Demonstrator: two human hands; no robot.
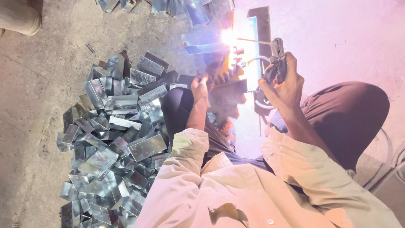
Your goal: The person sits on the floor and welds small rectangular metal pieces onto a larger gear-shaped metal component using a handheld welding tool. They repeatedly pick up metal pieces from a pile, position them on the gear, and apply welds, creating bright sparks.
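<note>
My right hand (286, 86) grips a welding electrode holder (278, 59), whose thin rod (253, 41) reaches left to a bright white arc (229, 37). The arc sits on shiny rectangular metal pieces (201, 42) lying against a long flat metal bar (254, 46). My left hand (199, 88) rests lower, beside a dark piece near the glare; what its fingers hold is washed out by the light. Both arms wear cream sleeves, and my knees in dark trousers frame the work.
A large heap of shiny cut sheet-metal boxes (112, 135) lies on the concrete floor at the left. More metal pieces (185, 6) lie at the top. A pale rounded object (19, 17) sits at the top left. Cables (386, 147) curve at the right.
</note>
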